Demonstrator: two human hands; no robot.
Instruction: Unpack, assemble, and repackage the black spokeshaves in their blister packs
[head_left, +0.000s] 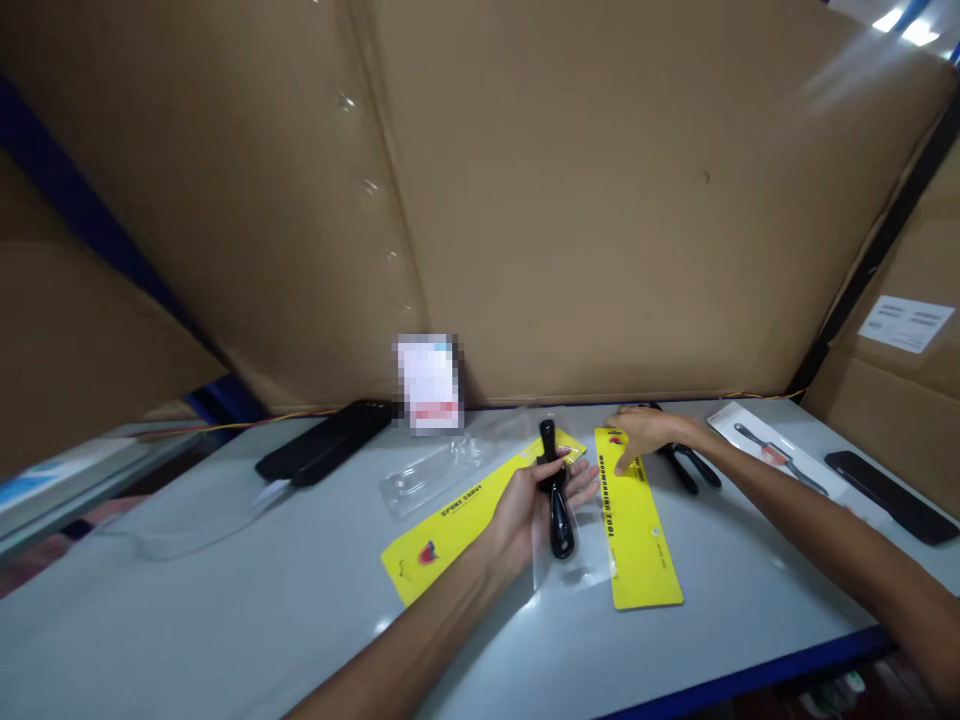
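Note:
My left hand [521, 510] holds a black spokeshave [559, 510] upright in view, thumb across its middle and fingers stretched out behind. Clear plastic [589, 555] lies under and beside it; whether it wraps the tool I cannot tell. Beneath my left wrist rests a yellow card [465, 515] printed "SPOKE SHAVE". My right hand [645, 430] reaches over the top of a second yellow card [641, 550], marked "WOODWORKING TOOL", with thumb and fingers apart. Partly hidden behind that wrist is a tool with two black handles [694, 468].
An empty clear plastic shell [427, 470] lies behind the left card. A black device [322, 445] with a white cable sits to the left. A packaged tool on a white card [772, 455] and a black slab [889, 497] are at right. Cardboard [600, 200] walls the back.

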